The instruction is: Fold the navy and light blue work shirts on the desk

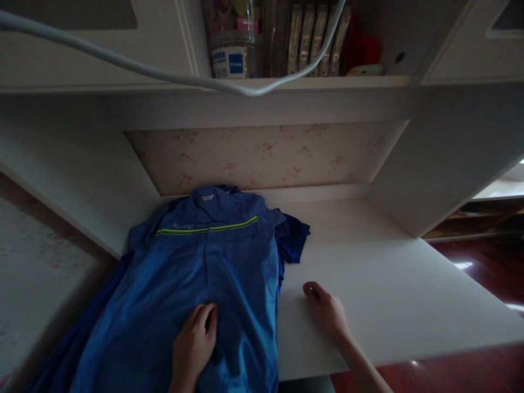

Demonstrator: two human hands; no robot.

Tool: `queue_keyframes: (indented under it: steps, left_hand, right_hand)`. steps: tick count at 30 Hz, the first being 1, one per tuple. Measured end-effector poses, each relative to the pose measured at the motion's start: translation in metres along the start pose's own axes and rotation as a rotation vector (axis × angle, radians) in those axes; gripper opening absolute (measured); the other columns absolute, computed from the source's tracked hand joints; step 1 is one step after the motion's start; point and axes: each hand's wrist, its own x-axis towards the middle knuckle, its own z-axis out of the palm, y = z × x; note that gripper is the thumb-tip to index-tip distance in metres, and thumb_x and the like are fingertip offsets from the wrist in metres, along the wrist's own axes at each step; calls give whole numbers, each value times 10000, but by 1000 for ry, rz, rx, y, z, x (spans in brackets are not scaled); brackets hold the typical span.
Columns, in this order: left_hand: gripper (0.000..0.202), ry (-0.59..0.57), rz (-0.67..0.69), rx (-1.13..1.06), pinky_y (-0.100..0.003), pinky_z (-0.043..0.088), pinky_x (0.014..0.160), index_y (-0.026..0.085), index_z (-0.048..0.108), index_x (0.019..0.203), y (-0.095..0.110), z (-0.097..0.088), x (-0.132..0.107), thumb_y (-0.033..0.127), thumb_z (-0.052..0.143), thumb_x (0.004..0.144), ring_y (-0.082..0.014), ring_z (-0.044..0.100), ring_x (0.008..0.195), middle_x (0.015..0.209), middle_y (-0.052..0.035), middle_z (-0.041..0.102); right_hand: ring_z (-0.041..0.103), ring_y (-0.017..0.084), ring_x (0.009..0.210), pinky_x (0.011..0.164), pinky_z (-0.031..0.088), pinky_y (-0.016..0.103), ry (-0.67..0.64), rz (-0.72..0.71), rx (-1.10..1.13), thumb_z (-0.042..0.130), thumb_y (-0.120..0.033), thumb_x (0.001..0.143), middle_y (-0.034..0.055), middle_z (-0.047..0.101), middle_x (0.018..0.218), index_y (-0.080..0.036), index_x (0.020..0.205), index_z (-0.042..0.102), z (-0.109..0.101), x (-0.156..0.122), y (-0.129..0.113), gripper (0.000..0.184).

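- Under the left hand point(195, 339), which presses flat with fingers loosely spread, lies the blue shirt point(213, 262).
- Right hand point(327, 312) rests open and empty on the desk point(401, 284), with the blue shirt just left of it.

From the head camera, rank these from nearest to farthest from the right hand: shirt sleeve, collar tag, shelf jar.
1. Sleeve, just beyond the right hand.
2. Collar tag, farther back and left.
3. Jar, up on the shelf, farthest.
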Motion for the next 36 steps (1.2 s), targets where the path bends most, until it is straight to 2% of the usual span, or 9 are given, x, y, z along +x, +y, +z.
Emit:
queue_keyframes:
  steps: [4, 7, 12, 18, 36]
  left_hand:
    - [219, -18, -25, 24, -202, 534, 628, 248, 680, 957, 3, -1, 2, 312, 470, 952, -135, 730, 761, 911, 4, 742]
    - [213, -43, -39, 33, -203, 530, 616, 249, 680, 957, 4, -1, 3, 312, 476, 948, -137, 730, 754, 914, 3, 742]
    - [222, -70, -39, 42, -204, 530, 636, 250, 677, 974, 2, 0, 3, 317, 467, 956, -143, 730, 768, 925, -11, 745]
    - [226, -40, -7, 62, -214, 530, 637, 240, 674, 971, 0, 1, 2, 323, 465, 959, -151, 729, 765, 912, -11, 743]
    - [217, -60, -23, 55, -202, 513, 629, 249, 664, 980, 3, 0, 2, 321, 460, 964, -138, 725, 767, 919, -3, 743]
  right_hand:
    - [715, 225, 845, 651, 426, 284, -52, -64, -189, 376, -403, 983, -2, 761, 1045, -344, 1063, 693, -1, -8, -17, 333]
    - [719, 218, 854, 661, 428, 282, -59, -62, -199, 365, -382, 996, -1, 762, 1045, -337, 1070, 687, -4, -10, -23, 333]
    - [717, 219, 868, 673, 440, 288, -56, -59, -181, 381, -381, 994, -3, 759, 1054, -340, 1081, 688, -4, -8, -21, 322]
    - [719, 223, 877, 675, 441, 287, -59, -59, -187, 383, -383, 996, 2, 756, 1076, -333, 1096, 687, -4, -9, -21, 324]
    - [715, 222, 872, 666, 428, 287, -51, -75, -178, 384, -360, 993, 3, 759, 1048, -328, 1090, 687, -5, -8, -20, 320]
